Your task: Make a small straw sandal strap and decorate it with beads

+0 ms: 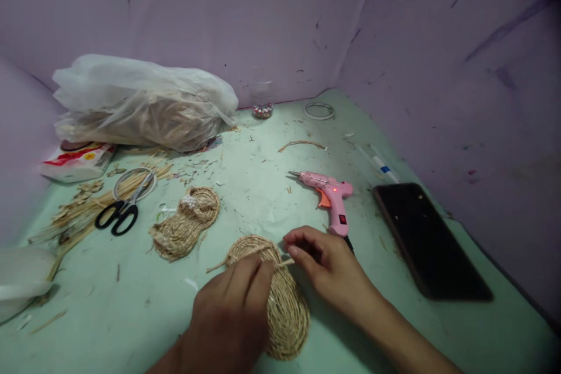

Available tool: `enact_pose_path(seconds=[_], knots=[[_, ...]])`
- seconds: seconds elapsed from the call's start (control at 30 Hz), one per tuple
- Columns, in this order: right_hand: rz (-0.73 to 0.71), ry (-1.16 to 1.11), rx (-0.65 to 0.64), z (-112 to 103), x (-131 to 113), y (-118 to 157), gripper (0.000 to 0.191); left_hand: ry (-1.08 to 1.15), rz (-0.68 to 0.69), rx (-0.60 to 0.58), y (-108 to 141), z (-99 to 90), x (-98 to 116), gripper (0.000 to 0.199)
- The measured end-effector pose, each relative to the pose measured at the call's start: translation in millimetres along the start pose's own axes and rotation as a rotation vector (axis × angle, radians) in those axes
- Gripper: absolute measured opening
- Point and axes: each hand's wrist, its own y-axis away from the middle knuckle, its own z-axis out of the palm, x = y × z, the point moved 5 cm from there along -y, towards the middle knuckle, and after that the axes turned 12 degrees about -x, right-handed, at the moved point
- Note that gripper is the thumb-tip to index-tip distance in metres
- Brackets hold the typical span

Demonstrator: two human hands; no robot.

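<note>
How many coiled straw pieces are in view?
2: the larger piece partly under the left hand, the smaller piece beside the scissors. Others could be hidden inside the bag.

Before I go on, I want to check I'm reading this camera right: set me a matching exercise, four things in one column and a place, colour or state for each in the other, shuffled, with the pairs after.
Things:
1. glue gun
2. scissors
3. phone
4. left hand

Descriptions:
A. black handles
B. over the nearer straw piece
C. pink, with an orange trigger
D. flat at the right, screen dark

Pairs: 1-C, 2-A, 3-D, 4-B
</note>
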Motion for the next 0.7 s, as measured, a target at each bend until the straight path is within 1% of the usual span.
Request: enact_pose_path(seconds=[0.1, 0.17, 0.33, 0.7], knots=[[0.026, 0.057, -0.052, 4.2, 1.3, -1.3, 0.014, -0.046, -0.049, 0.003, 1.0, -1.0, -2.4, 0.017], [0.054, 0.091, -0.068, 7.2, 1.7, -0.7, 0.012, -0.069, -0.052, -0.002, -0.5, -1.4, -1.8, 0.018], [0.089, 0.152, -0.058, 12.6, 1.8, -1.1, 0.007, -0.131, -0.056, -0.018, -5.0, -1.5, 1.1, 0.019], [0.134, -0.043, -0.003, 16.2, 10.2, -1.9, 0.008, -0.114, -0.088, -0.033, -7.5, 2.0, 1.5, 0.015]])
